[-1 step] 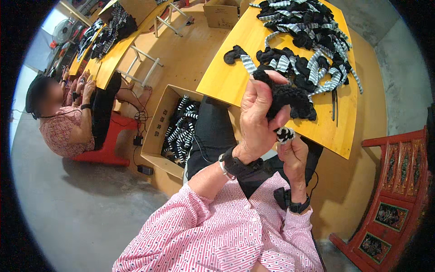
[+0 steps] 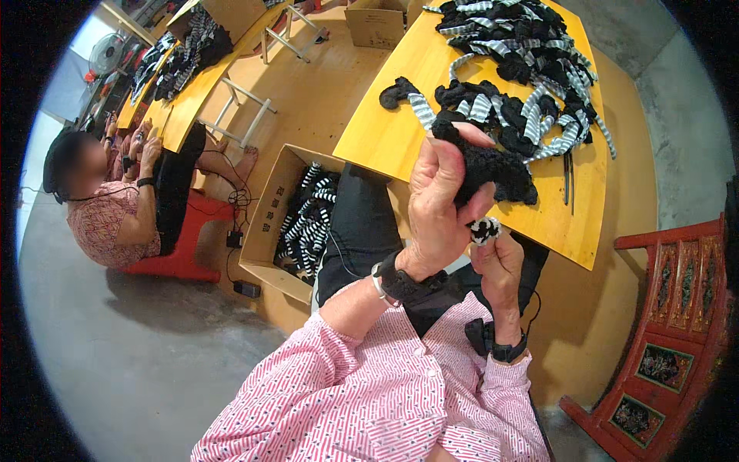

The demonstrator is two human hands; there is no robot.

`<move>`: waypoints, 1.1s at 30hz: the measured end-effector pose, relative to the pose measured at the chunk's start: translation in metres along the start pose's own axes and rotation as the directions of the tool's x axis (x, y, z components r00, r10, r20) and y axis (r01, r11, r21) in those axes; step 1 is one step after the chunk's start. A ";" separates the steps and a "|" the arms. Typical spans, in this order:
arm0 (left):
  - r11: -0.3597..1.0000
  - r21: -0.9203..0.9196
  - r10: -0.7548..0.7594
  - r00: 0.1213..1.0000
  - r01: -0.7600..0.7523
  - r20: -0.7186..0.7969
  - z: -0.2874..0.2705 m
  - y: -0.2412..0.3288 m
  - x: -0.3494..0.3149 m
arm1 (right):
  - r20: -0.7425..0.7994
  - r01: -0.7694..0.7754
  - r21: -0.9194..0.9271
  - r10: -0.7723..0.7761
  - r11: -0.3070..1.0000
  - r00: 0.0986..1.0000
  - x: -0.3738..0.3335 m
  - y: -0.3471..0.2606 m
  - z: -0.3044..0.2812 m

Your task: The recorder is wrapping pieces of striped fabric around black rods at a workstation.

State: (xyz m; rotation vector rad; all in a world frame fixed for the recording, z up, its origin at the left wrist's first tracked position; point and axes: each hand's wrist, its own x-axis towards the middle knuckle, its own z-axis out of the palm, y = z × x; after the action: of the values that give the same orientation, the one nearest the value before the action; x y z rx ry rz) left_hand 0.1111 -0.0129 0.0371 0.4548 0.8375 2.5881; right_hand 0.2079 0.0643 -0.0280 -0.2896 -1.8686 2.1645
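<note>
My left hand (image 2: 439,189) is closed on a black fuzzy fabric piece (image 2: 489,165), held up over the near edge of the yellow table. Just below it, my right hand (image 2: 500,266) pinches a small bunched black-and-white striped fabric end (image 2: 485,229) between thumb and fingers. Fingertips of the left hand come close to that end. Whether the two fabric parts are joined is hidden by the fingers. Beyond my hands lies a heap of black and grey-white striped fabric pieces (image 2: 512,50). Two thin dark rods (image 2: 569,181) rest on the table to the right.
The yellow table (image 2: 377,127) stands before me. Left of my legs, a cardboard box (image 2: 269,204) holds striped fabric pieces. Farther left, a person (image 2: 115,208) sits on a red stool (image 2: 185,250) at another table, with cables (image 2: 242,192) nearby. A carved red wooden chair (image 2: 666,331) stands at right.
</note>
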 end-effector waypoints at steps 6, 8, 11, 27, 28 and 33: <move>0.997 -0.078 0.000 0.998 0.005 0.066 -0.006 -0.002 -0.002 | -0.008 0.017 -0.050 -0.017 0.999 1.000 -0.001 -0.009 0.007; 0.998 -0.070 0.005 0.997 0.000 0.073 -0.006 -0.001 -0.003 | 0.009 0.012 -0.060 -0.012 0.998 1.000 -0.001 -0.009 0.005; 0.995 -0.103 -0.002 0.998 0.009 0.064 -0.009 0.001 0.002 | -0.024 -0.055 0.000 0.055 0.998 0.998 0.002 -0.014 0.010; 0.971 -0.151 -0.216 0.956 0.188 -0.200 -0.041 0.009 0.034 | -0.097 -0.095 -0.167 0.080 0.981 0.992 0.002 -0.016 -0.010; 0.968 -0.158 -0.222 0.955 0.193 -0.197 -0.044 0.009 0.035 | -0.044 -0.084 -0.250 0.075 0.965 0.996 0.002 -0.013 -0.016; 0.970 -0.091 -0.239 0.945 0.224 -0.221 -0.049 0.010 0.037 | 0.013 -0.091 -0.253 0.097 0.963 0.995 -0.002 -0.008 -0.023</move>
State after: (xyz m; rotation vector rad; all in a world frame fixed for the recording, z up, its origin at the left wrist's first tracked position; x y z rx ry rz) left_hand 0.0562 -0.0279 0.0121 0.0310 0.8240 2.4672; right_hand 0.2172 0.0862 -0.0237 -0.4111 -2.1896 1.9938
